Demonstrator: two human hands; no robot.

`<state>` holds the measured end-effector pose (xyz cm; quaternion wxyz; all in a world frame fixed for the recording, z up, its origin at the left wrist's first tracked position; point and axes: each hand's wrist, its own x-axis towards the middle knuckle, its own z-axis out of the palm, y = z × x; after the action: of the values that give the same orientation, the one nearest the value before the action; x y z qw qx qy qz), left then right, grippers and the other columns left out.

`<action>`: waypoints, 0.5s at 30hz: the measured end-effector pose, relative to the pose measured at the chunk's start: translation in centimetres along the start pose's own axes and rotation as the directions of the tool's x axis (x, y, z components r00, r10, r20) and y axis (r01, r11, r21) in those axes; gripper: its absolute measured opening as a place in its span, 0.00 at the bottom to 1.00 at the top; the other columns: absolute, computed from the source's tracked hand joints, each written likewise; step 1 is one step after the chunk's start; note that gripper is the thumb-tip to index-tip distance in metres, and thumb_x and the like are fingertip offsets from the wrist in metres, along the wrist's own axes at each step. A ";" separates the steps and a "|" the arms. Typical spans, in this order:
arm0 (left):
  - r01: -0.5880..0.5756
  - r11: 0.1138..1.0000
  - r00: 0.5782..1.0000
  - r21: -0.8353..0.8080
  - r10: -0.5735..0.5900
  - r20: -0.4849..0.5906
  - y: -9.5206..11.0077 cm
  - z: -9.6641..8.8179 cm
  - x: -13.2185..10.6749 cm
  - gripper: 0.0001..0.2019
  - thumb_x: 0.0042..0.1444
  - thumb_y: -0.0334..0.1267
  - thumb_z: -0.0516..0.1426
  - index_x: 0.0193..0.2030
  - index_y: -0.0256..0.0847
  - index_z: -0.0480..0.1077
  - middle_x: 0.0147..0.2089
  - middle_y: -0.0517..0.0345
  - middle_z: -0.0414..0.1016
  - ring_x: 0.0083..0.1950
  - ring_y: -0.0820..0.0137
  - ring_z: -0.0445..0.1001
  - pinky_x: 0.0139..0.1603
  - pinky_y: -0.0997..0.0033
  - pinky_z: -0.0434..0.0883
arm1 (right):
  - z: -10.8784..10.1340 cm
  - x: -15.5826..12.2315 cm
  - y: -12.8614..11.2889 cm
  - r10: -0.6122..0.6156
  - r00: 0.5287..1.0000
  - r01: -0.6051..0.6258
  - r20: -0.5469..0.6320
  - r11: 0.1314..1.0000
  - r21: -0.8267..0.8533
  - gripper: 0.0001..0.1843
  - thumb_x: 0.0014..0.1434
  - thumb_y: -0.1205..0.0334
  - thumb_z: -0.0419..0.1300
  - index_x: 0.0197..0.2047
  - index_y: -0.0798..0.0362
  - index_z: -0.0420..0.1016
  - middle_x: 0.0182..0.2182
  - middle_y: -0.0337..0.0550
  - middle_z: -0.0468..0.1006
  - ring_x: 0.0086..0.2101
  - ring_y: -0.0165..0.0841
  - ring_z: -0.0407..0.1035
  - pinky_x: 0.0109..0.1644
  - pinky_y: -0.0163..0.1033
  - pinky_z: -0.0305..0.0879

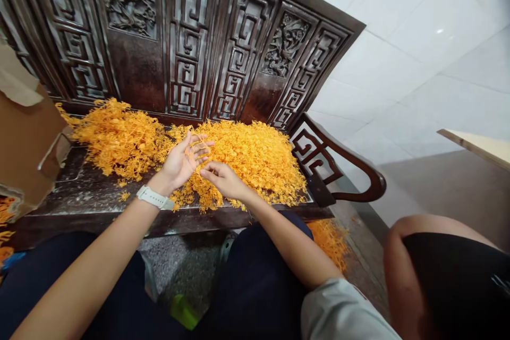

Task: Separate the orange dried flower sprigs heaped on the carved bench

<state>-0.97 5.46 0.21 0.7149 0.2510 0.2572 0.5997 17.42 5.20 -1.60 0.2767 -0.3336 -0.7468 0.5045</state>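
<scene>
Orange sprigs (235, 162) lie in a broad, loose heap along the seat of a dark carved wooden bench (79, 183), spreading from near its left end almost to the armrest (338, 170) and banked against the back panel (189, 48). The left hand (181, 162) sits over the front of the heap, palm up and open, fingers spread, with a few thin strands lying across them. A white watch (155, 197) circles that wrist. The right hand (223, 180) is just beside it, palm down, with thumb and fingertips drawn together in a pinch on the sprigs, though the exact strands held are too fine to make out. The two hands are close but apart. Below them are the person's dark trousers (255, 260), and a grey sleeve (338, 313) covers the upper right arm. A torn cardboard box (27, 127) stands at the bench's left end, with more sprigs (6, 212) below it. Another patch of sprigs (329, 241) lies on the floor by the bench. To the right, a second person's bare arm (402, 276) and black top (458, 287) show near a pale board (478, 147), and white tiles (418, 53) cover the wall behind.
</scene>
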 end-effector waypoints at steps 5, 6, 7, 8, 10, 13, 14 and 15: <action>-0.022 0.994 0.998 0.105 0.016 0.053 0.5 -0.7 -0.8 0.15 0.76 0.46 0.55 0.54 0.38 0.78 0.52 0.44 0.85 0.46 0.69 0.83 0.49 0.70 0.80 | -1.7 -1.9 -1.3 0.058 0.976 -0.103 0.211 0.973 0.205 0.28 0.69 0.33 0.62 0.37 0.51 0.66 0.32 0.36 0.67 0.28 0.27 0.59 0.35 0.38 0.58; -0.005 0.985 0.996 0.175 -0.010 0.085 0.4 -1.1 -1.0 0.14 0.74 0.45 0.59 0.55 0.39 0.79 0.53 0.45 0.85 0.46 0.68 0.83 0.50 0.70 0.80 | -2.3 -2.5 -1.9 0.034 0.977 -0.084 0.210 0.970 0.230 0.28 0.70 0.34 0.61 0.37 0.51 0.66 0.32 0.36 0.67 0.28 0.27 0.59 0.35 0.38 0.58; 0.021 0.964 0.989 0.266 -0.058 0.135 0.3 -1.5 -1.2 0.15 0.71 0.46 0.63 0.57 0.40 0.79 0.55 0.45 0.84 0.48 0.68 0.83 0.51 0.69 0.79 | -3.1 -3.1 -2.6 0.004 0.980 -0.056 0.200 0.967 0.250 0.27 0.71 0.35 0.61 0.36 0.51 0.66 0.31 0.36 0.67 0.28 0.27 0.59 0.34 0.37 0.58; 0.047 0.928 0.971 0.371 -0.130 0.203 0.3 -1.8 -1.5 0.18 0.68 0.47 0.66 0.59 0.41 0.79 0.58 0.44 0.84 0.51 0.66 0.83 0.53 0.67 0.79 | -4.2 -4.0 -3.4 -0.027 0.983 -0.024 0.179 0.960 0.280 0.25 0.72 0.38 0.62 0.37 0.51 0.67 0.29 0.35 0.66 0.27 0.26 0.58 0.33 0.37 0.57; 0.068 0.809 0.875 0.584 -0.330 0.355 0.5 -2.3 -2.0 0.28 0.60 0.50 0.72 0.65 0.45 0.77 0.63 0.43 0.81 0.56 0.61 0.82 0.57 0.64 0.78 | -7.0 -6.4 -4.6 -0.071 0.993 0.030 0.098 0.929 0.368 0.19 0.71 0.46 0.66 0.37 0.51 0.70 0.27 0.34 0.64 0.25 0.26 0.56 0.30 0.35 0.55; 0.016 0.582 0.668 0.813 -0.612 0.425 1.6 -2.3 -2.7 0.37 0.56 0.52 0.74 0.71 0.49 0.73 0.67 0.43 0.79 0.59 0.56 0.80 0.58 0.60 0.76 | -11.6 -12.1 -4.6 -0.134 0.978 0.199 -0.157 0.817 0.541 0.13 0.65 0.60 0.70 0.33 0.50 0.72 0.22 0.33 0.60 0.22 0.26 0.55 0.26 0.33 0.58; -0.005 0.507 0.643 0.862 -0.658 0.391 2.1 -2.2 -2.8 0.37 0.58 0.54 0.72 0.72 0.49 0.71 0.68 0.43 0.78 0.59 0.56 0.80 0.58 0.60 0.76 | -12.7 -14.4 -3.8 -0.155 0.941 0.315 -0.302 0.730 0.606 0.15 0.62 0.64 0.71 0.30 0.49 0.70 0.21 0.32 0.58 0.20 0.26 0.54 0.22 0.31 0.58; -0.027 0.425 0.650 0.905 -0.680 0.339 2.6 -2.1 -2.9 0.36 0.61 0.56 0.69 0.73 0.49 0.70 0.68 0.43 0.78 0.60 0.55 0.80 0.58 0.61 0.75 | -13.3 -16.7 -2.6 -0.157 0.856 0.476 -0.492 0.610 0.633 0.15 0.58 0.68 0.72 0.29 0.48 0.70 0.20 0.31 0.57 0.18 0.25 0.52 0.18 0.29 0.56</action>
<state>-4.66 3.12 0.56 0.6435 0.7037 0.2879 0.0886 37.23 -0.93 4.06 0.6156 -0.1452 -0.4559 0.6262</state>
